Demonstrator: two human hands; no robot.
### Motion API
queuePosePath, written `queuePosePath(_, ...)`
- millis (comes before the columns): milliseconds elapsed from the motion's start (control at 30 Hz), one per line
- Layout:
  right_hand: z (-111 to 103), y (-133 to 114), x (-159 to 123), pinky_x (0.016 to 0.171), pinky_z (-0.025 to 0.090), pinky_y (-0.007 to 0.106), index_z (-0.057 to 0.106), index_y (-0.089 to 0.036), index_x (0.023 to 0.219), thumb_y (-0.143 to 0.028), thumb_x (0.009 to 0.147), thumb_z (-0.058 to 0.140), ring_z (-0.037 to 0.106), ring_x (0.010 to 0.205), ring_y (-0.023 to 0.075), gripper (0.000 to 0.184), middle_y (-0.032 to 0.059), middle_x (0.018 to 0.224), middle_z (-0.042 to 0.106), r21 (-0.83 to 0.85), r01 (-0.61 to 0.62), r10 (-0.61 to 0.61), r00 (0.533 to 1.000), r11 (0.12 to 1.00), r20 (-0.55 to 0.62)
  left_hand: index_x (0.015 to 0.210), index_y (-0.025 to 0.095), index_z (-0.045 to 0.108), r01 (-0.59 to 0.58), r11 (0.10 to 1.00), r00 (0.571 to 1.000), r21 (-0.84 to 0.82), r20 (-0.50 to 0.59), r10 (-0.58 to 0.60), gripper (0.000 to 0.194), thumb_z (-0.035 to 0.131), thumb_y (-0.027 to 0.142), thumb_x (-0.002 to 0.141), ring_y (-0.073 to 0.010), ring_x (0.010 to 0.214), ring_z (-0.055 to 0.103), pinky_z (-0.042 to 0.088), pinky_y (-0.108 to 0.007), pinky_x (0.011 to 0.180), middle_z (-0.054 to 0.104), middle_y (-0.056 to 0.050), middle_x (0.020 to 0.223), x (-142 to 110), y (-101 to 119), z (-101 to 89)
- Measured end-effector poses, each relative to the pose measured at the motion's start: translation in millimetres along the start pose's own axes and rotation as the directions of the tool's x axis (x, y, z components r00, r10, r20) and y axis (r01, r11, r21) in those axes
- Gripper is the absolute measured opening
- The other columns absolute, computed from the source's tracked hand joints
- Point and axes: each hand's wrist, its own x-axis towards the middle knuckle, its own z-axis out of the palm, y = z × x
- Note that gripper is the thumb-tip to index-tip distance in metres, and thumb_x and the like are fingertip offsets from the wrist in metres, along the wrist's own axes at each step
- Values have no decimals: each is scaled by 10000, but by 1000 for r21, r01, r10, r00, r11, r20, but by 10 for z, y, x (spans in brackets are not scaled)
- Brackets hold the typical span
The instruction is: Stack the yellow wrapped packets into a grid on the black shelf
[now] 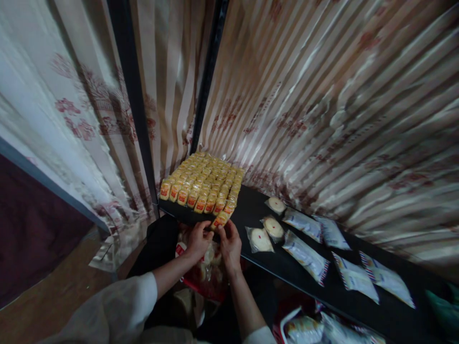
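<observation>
A dense block of several small yellow wrapped snack packets (202, 184) with red labels stands in rows at the left end of a black shelf (322, 282). Both my hands meet at the shelf's front edge. My left hand (198, 240) and my right hand (229, 243) pinch one yellow packet (220, 220) between their fingertips, just in front of the block's near row. Below my hands sits a red and clear plastic bag (202, 274) with more packets inside.
Three round cakes in clear wrappers (260, 240) and several long white packets (306, 255) lie along the shelf to the right. Striped curtains (322, 119) hang close behind. More bagged goods (304, 329) lie below the shelf, and a wooden floor (53, 296) shows at left.
</observation>
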Motion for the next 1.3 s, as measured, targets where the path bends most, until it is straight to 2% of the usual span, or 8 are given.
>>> queuePosePath(100,55,27,117,916,428,386,593,-127,1123,-437,752,539,581,1007,241,486,134,1074,631,-69,47,-50,998,996,-39,1003,176,569,-86,990,995,115,-44,92,286,516,87,737,-154,896,597,487,-325,855,588,-56,1000,2,12,6)
queuePosePath(200,161,25,158,916,422,372,593,-144,1119,-428,763,534,577,999,227,459,120,1078,627,-45,86,-87,996,995,-16,1038,169,539,-121,977,987,177,-86,138,317,452,53,757,-143,886,595,478,-325,867,550,-66,1021,-34,62,-40)
queuePosePath(333,300,-29,169,875,438,352,572,-167,1118,-420,768,543,593,957,214,433,101,1065,638,7,71,-71,997,997,6,1050,176,524,-123,973,988,195,-69,138,364,411,18,742,-140,896,596,477,-325,862,540,-66,1035,-48,118,-117)
queuePosePath(533,403,-56,214,848,438,339,535,-184,1021,-426,788,520,598,920,213,336,95,993,635,-45,84,-84,996,995,7,1118,166,520,-131,969,991,212,11,131,453,406,4,711,-169,1009,556,440,-345,930,565,-80,1064,50,69,-134)
queuePosePath(633,432,-24,223,842,436,347,528,-185,973,-422,802,495,588,900,217,294,95,963,619,-82,103,-102,995,991,19,1123,157,522,-125,968,992,220,24,123,458,407,5,706,-170,997,555,443,-344,924,568,-85,1066,102,27,-121)
queuePosePath(1033,423,36,120,904,413,376,535,-193,957,-305,854,430,505,988,201,184,81,969,558,-144,285,-295,954,948,-51,1122,179,551,-139,970,990,200,5,141,471,387,3,718,-152,937,569,453,-313,904,577,-70,1052,149,6,-109)
queuePosePath(1167,435,62,115,889,425,368,568,-202,948,-284,864,400,508,967,195,206,76,952,562,-170,280,-289,957,945,-30,1110,198,566,-141,967,990,210,1,143,459,382,12,733,-153,982,557,439,-306,925,582,-59,1050,163,23,-99)
queuePosePath(1300,470,111,141,884,431,353,588,-201,967,-257,873,365,520,966,185,249,77,962,567,-177,260,-270,962,949,-33,1118,207,569,-109,968,994,226,15,109,476,381,9,728,-137,921,571,453,-283,888,581,-49,1061,193,16,-103)
